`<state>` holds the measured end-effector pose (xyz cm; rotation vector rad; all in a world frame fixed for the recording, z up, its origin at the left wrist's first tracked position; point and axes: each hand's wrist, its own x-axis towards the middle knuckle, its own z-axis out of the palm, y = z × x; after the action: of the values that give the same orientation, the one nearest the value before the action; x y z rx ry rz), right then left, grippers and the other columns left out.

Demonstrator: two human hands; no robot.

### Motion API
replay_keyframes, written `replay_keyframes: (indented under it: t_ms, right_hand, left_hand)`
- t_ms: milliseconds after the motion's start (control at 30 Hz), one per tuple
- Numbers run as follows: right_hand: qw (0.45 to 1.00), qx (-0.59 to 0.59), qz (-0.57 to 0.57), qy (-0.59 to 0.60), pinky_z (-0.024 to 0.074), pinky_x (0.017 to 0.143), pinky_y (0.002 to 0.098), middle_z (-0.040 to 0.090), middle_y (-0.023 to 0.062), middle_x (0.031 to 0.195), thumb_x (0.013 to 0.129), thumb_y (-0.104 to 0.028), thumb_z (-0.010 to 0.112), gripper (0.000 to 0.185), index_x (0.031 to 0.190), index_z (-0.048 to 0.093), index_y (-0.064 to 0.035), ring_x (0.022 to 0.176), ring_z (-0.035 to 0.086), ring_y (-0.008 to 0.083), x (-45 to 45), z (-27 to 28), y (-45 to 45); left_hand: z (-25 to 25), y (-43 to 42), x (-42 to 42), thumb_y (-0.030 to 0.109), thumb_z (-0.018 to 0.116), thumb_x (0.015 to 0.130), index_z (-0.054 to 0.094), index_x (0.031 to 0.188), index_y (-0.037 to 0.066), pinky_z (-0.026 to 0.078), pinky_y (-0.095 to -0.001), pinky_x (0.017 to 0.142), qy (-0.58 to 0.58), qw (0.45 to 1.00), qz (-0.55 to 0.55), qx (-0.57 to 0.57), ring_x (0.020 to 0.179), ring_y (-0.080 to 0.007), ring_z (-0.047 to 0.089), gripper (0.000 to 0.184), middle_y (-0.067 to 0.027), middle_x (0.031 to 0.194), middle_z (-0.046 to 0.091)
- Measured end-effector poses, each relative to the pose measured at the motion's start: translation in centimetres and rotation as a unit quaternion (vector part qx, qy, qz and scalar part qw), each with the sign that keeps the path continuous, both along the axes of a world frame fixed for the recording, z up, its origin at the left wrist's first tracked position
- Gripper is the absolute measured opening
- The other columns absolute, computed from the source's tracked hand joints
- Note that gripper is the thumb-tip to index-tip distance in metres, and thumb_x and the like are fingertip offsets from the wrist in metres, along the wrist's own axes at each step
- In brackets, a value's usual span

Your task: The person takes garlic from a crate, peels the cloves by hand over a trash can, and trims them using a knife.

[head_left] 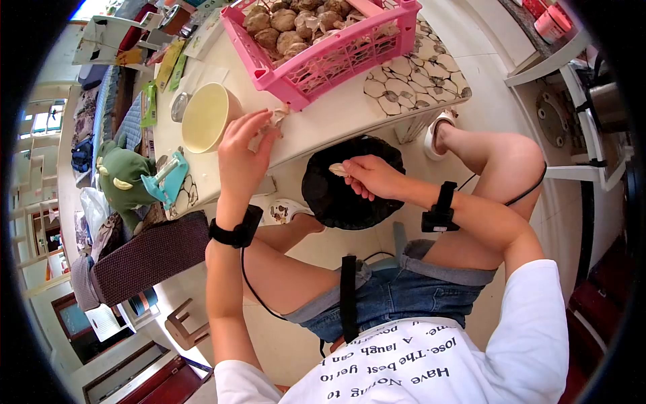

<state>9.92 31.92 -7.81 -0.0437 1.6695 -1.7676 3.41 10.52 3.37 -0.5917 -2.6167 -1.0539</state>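
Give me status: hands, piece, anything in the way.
Right hand pinching small pale piece over black-lined bin. Left hand beside yellow bowl, grip unclear. Nothing visible between piece and bin.

- We record the crate (272,84) as pink, latticed; bulbs (285,21) inside mottled brown and tan.
- Bowl (205,118): we read pale yellow.
- Worktop (336,111): off-white, with a cream-and-black pebble print (410,77) at one corner.
- Piece (338,170) in the right hand (369,176): pale tan; bin liner (323,202) below, black.
- Plush toy (124,178): green with yellow patches; turquoise item (176,178) alongside.
- Seat (155,252): we note dark purplish brown, finely speckled.
- Shirt (404,363): white, black lettering.
- Shorts (404,283): blue denim, greyer cuffs.
- Left wristband (232,232) and right wristband (441,209): both black.
- Tub (553,23), upper right: we see pinkish red.
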Motion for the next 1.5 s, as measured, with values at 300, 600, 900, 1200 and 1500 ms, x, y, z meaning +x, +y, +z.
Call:
replay_keyframes:
  t_ms: [300, 600, 900, 1200, 1500]
  right_hand:
    - [1.0, -0.001, 0.01, -0.01, 0.0415, 0.043, 0.0218, 0.049, 0.0003, 0.059, 0.097, -0.038, 0.037, 0.042, 0.079, 0.051, -0.0034, 0.048, 0.049, 0.0086, 0.1, -0.2, 0.1]
    - [1.0, 0.0, 0.006, -0.009, 0.0418, 0.043, 0.0253, 0.051, 0.0022, 0.059, 0.097, -0.035, 0.037, 0.041, 0.077, 0.052, -0.0021, 0.047, 0.049, 0.0109, 0.0, 0.1, 0.2]
    - [1.0, -0.004, 0.003, -0.006, 0.0418, 0.042, 0.0251, 0.051, 0.0025, 0.058, 0.097, -0.034, 0.038, 0.041, 0.077, 0.052, -0.0015, 0.047, 0.049, 0.0108, 0.1, -0.1, 0.1]
    - [1.0, 0.0, 0.005, -0.002, 0.0422, 0.042, 0.0249, 0.052, 0.0032, 0.058, 0.097, -0.035, 0.038, 0.042, 0.078, 0.053, -0.0003, 0.047, 0.05, 0.0109, 0.0, -0.4, 0.1]
    - [0.987, -0.142, 0.037, 0.067, 0.0415, 0.042, 0.0213, 0.057, 0.0107, 0.076, 0.092, -0.028, 0.046, 0.031, 0.082, 0.055, 0.0007, 0.05, 0.052, 0.0117, 0.2, 2.2, 0.4]
  left_hand:
    - [-1.7, -0.7, -0.4, 0.0, 0.066, 0.072, 0.067, 0.086, 0.006, 0.048, -0.034, 0.069, 0.089, 0.986, 0.002, -0.144, 0.078, -0.0263, 0.058, 0.015, -0.0083, 0.084, 0.061]
    - [-2.0, -0.7, -0.7, -0.007, 0.06, 0.074, 0.066, 0.083, 0.004, 0.05, -0.0293, 0.065, 0.178, 0.982, 0.051, -0.034, 0.073, -0.022, 0.062, 0.015, -0.0085, 0.084, 0.063]
    - [-2.3, -1.0, -0.7, -0.011, 0.055, 0.077, 0.065, 0.087, 0.0, 0.053, -0.0261, 0.063, 0.141, 0.988, 0.052, 0.029, 0.07, -0.0161, 0.064, 0.018, -0.0091, 0.083, 0.064]
    - [-1.4, -0.7, -0.1, -0.009, 0.056, 0.08, 0.064, 0.086, -0.002, 0.054, -0.0244, 0.065, 0.085, 0.991, 0.072, 0.07, 0.071, -0.0156, 0.065, 0.012, -0.008, 0.085, 0.064]
    - [1.0, 0.2, 4.1, 0.002, 0.061, 0.085, 0.062, 0.095, -0.003, 0.053, -0.024, 0.067, -0.255, 0.834, 0.048, 0.487, 0.073, -0.0186, 0.066, 0.012, -0.0093, 0.083, 0.065]
